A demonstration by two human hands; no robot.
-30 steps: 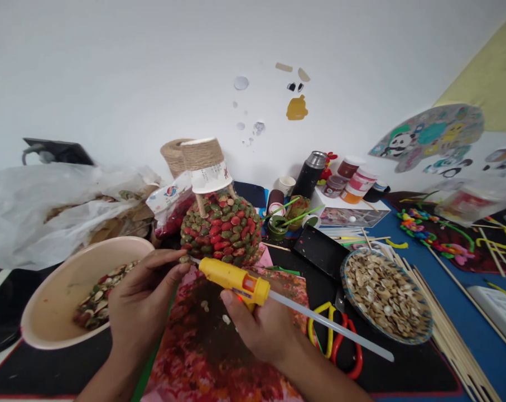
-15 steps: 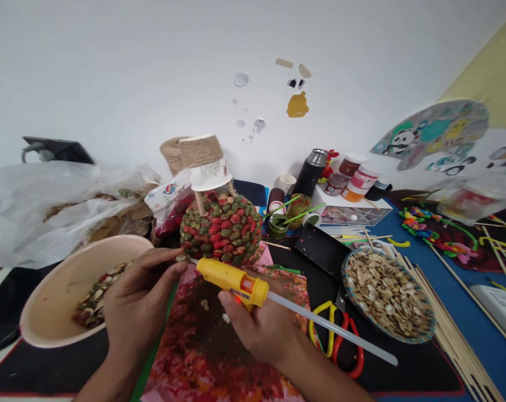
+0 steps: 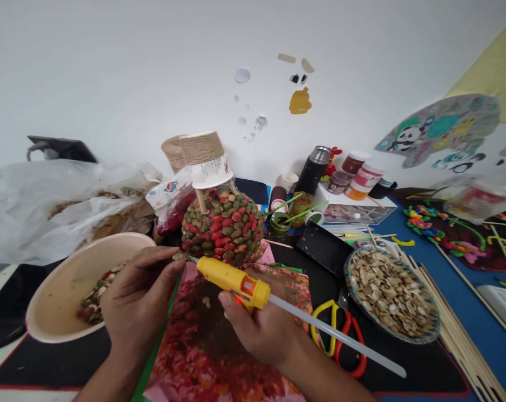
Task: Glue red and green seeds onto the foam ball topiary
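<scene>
My right hand (image 3: pixel 259 326) grips a yellow hot glue gun (image 3: pixel 231 280) with a clear glue stick (image 3: pixel 340 338) trailing out behind it. The nozzle points left at a small shell (image 3: pixel 178 257) pinched between the fingertips of my left hand (image 3: pixel 138 298). Just behind the nozzle stands a ball covered in red and green shells (image 3: pixel 222 226), propped on sticks under a twine-wrapped paper cup (image 3: pixel 205 158). Left of my left hand is a beige bowl (image 3: pixel 58 285) holding painted shells.
A patterned plate of plain shells (image 3: pixel 393 293) lies on the right, with yellow and red scissors (image 3: pixel 340 340) beside it. Wooden sticks (image 3: pixel 457 329), paint jars (image 3: pixel 357 178), a black flask (image 3: pixel 313 167) and a plastic bag (image 3: pixel 47 201) crowd the table. A red painted sheet (image 3: pixel 211 352) lies under my hands.
Both hands hold nearly the same pose; the glue gun nozzle and pinched shell stay together. The view has shifted slightly, so the things sit a little differently in frame.
</scene>
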